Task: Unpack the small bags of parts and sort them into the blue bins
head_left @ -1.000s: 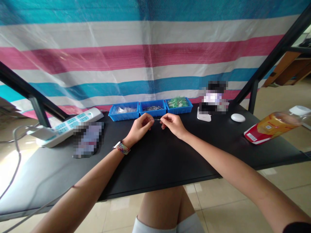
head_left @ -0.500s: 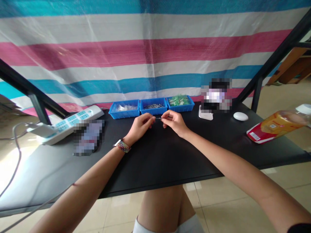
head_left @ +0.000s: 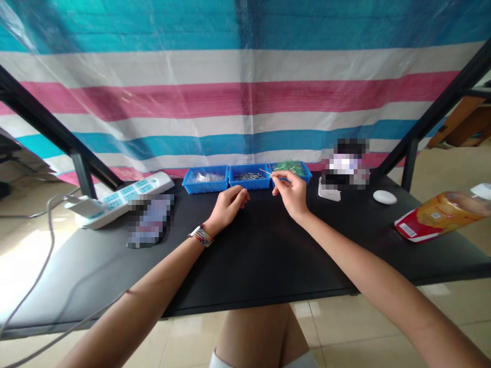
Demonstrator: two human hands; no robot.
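My right hand (head_left: 292,193) pinches a thin silvery screw-like piece (head_left: 264,171) between thumb and index finger. The piece points up and left, in front of the right blue bin (head_left: 290,177) and over the edge of the middle one. On the black tabletop, my left hand (head_left: 229,205) is closed with its fingers curled; whatever it may hold is hidden. The middle blue bin (head_left: 250,184) holds several thin metal pieces. Clear plastic bits fill the left blue bin (head_left: 205,187), and green pieces lie in the right one.
A white power strip (head_left: 126,199) with a plugged-in cord lies left, beside a blurred-out flat object (head_left: 153,222). To the right are a small white case (head_left: 329,193), a white oval object (head_left: 384,197) and a drink bottle (head_left: 433,217). A striped sheet (head_left: 245,97) hangs behind.
My hands have moved apart. The right hand has lifted up and right with the thin piece, which both hands held between them before; the left has stayed low, curled. The view has tilted slightly.
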